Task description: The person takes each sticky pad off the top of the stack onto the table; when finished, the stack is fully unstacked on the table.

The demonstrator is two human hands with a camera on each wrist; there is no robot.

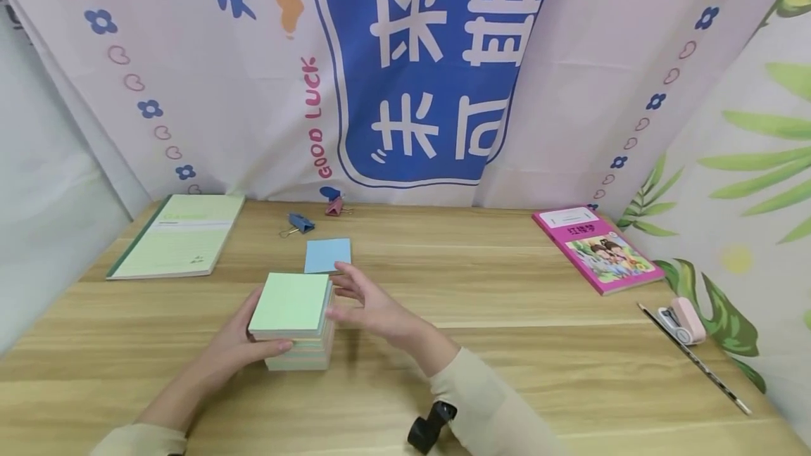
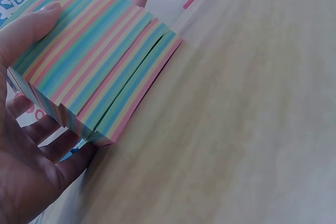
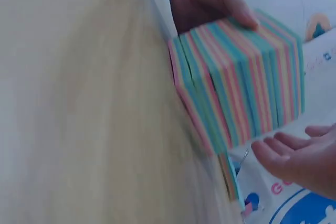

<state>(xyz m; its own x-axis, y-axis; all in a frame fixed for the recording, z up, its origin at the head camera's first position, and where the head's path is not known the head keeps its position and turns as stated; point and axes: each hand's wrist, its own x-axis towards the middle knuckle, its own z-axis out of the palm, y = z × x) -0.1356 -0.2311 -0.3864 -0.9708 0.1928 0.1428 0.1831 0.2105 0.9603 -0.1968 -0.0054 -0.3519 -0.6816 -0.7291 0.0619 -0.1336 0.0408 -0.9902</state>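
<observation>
A tall stack of sticky note pads point(image 1: 290, 305) stands on the table with a pale green sheet on top; its striped sides show pink, yellow, blue and green layers. My left hand point(image 1: 233, 349) holds the stack at its left, thumb across the near face and fingers along the left side. Its thumb and spread fingers show around the striped block point(image 2: 86, 51) in the left wrist view. At the stack's right side is my right hand point(image 1: 379, 309), fingers loosely extended and gripping nothing. In the right wrist view, its fingertips lie close to the stack's lower corner.
Just behind the stack lies a blue sticky note pad point(image 1: 327, 253). Beyond it are a blue binder clip point(image 1: 300, 222) and a pink one point(image 1: 335, 206). A green notebook point(image 1: 180, 236) lies at left; a pink book point(image 1: 598, 248), stapler point(image 1: 687, 320) and pencil point(image 1: 693, 357) lie at right.
</observation>
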